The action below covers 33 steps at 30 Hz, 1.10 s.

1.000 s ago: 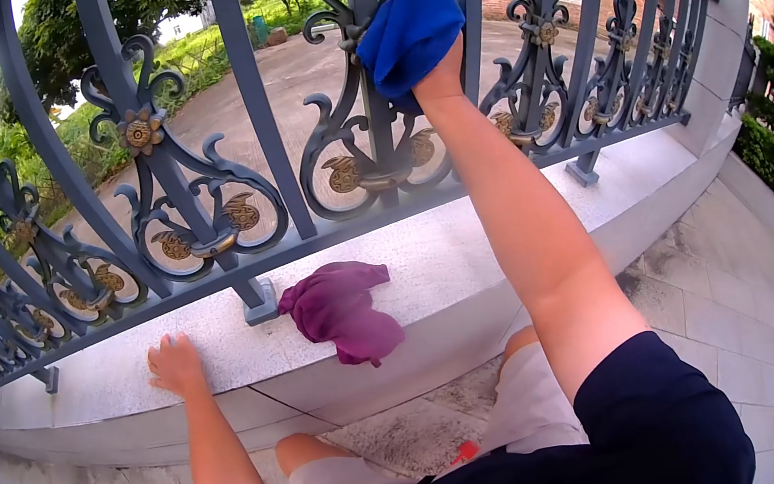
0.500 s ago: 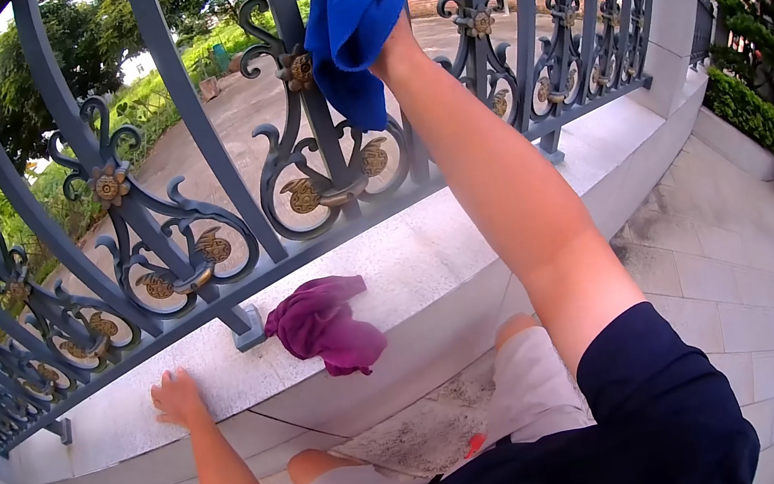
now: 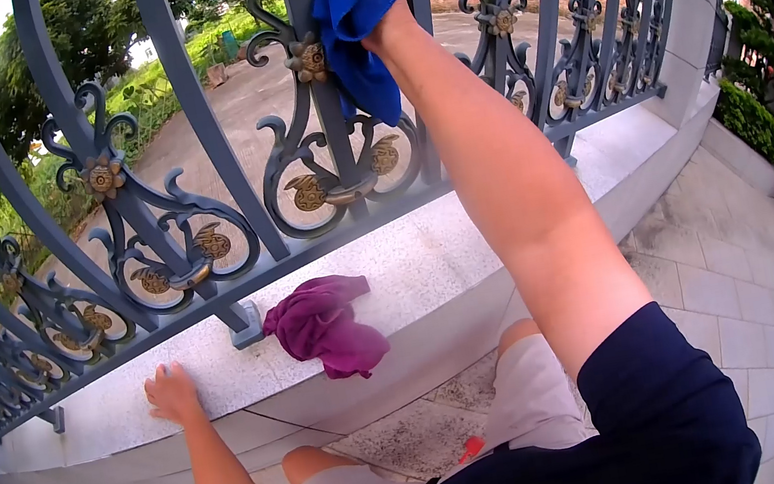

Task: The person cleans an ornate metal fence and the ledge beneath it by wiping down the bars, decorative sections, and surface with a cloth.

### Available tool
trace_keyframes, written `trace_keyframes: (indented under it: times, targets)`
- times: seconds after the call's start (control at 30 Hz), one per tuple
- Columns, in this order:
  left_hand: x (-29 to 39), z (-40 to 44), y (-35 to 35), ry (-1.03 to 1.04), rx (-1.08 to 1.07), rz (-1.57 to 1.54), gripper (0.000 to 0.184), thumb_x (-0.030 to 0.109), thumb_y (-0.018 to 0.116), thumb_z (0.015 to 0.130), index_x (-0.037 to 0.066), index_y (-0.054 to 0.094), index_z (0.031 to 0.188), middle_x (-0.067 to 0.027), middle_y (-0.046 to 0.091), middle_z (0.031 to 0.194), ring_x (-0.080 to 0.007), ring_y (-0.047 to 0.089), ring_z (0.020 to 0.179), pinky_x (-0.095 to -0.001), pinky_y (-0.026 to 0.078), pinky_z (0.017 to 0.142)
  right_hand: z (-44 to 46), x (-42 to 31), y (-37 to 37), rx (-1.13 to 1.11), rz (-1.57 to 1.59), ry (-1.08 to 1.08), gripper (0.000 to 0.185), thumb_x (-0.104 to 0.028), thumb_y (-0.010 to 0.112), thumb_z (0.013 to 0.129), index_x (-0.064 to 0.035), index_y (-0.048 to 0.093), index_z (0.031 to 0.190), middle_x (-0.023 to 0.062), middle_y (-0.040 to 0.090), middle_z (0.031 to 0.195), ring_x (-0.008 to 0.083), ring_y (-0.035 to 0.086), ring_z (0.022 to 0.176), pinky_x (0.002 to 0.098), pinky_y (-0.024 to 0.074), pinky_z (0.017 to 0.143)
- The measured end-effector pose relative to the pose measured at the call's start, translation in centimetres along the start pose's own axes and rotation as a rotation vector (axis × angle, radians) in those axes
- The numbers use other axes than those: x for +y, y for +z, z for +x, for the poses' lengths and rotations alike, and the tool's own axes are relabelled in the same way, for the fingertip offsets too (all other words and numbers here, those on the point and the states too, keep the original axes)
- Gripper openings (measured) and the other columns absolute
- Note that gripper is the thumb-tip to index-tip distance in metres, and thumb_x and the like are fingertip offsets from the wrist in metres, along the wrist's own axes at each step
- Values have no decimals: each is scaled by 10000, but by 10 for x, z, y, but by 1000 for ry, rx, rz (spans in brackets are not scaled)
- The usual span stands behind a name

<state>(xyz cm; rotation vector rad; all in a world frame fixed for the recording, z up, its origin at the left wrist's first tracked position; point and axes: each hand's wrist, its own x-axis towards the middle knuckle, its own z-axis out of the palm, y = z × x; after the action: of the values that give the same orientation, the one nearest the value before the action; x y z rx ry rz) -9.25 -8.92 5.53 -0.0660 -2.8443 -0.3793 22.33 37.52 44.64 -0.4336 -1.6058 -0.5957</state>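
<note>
A blue cloth (image 3: 357, 3) is bunched in my right hand (image 3: 390, 27), whose fingers are mostly hidden by it. The cloth lies against the scrollwork and upright bar of a dark grey metal fence (image 3: 337, 138), just right of a bronze flower ornament (image 3: 309, 59). Its lower end hangs down over the scrolls. Lower left, my left hand (image 3: 171, 394) rests on the pale stone ledge (image 3: 421, 267) with its fingers spread, holding nothing. A crumpled purple cloth (image 3: 325, 328) lies on the ledge between the fence foot and the front edge.
A fence foot (image 3: 245, 327) is fixed to the ledge beside the purple cloth. More scrolled panels run to both sides, meeting a stone pillar (image 3: 684, 22) at the right. Paving (image 3: 714, 261) lies below, and a hedge (image 3: 755, 123) stands beyond at the right.
The view has shifted slightly. My right hand and the blue cloth remain at the same fence bar, with the cloth's folds changed a little. My left hand and the purple cloth stay put.
</note>
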Motion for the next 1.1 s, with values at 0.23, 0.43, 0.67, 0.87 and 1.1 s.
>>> trace_keyframes:
  times: [0.23,0.43,0.67,0.87,1.1]
  targets:
    - [0,2,-2,-7,-42,-19,542,548,597,1048,266,682,1503,-145,494,1649,-342,426,1560,-721,229,1272,18,15,-3,-32,-326,-309,112,-164,641,924,-93,725,904,147,703,882,302,733,841,416,580,730]
    - [4,-1,-8,-17,-57,-12,543,547,592,1048,267,677,1506,-146,489,1649,-344,426,1560,-716,233,1271,34,-4,17,-99,-110,174,181,-134,606,1019,-105,769,945,121,753,942,251,750,869,415,593,744]
    - [4,-1,-5,-16,-15,5,530,542,581,1048,296,683,1506,-125,536,1604,-341,479,1514,-680,265,1268,26,-6,3,-156,149,184,185,-165,598,1058,-100,766,1015,117,757,984,235,741,920,410,591,788]
    - [1,3,0,-22,-45,-35,528,538,619,1037,279,690,1492,-149,496,1648,-345,417,1567,-714,235,1272,24,-1,-5,-217,110,54,185,-195,607,1066,-92,761,1063,115,759,1018,230,733,963,404,587,827]
    - [1,4,2,-18,-38,-27,528,544,616,1038,281,692,1490,-147,495,1650,-346,430,1557,-718,236,1268,23,4,-6,-252,115,1,206,-230,617,1076,-84,755,1120,112,761,1058,224,724,1013,397,582,873]
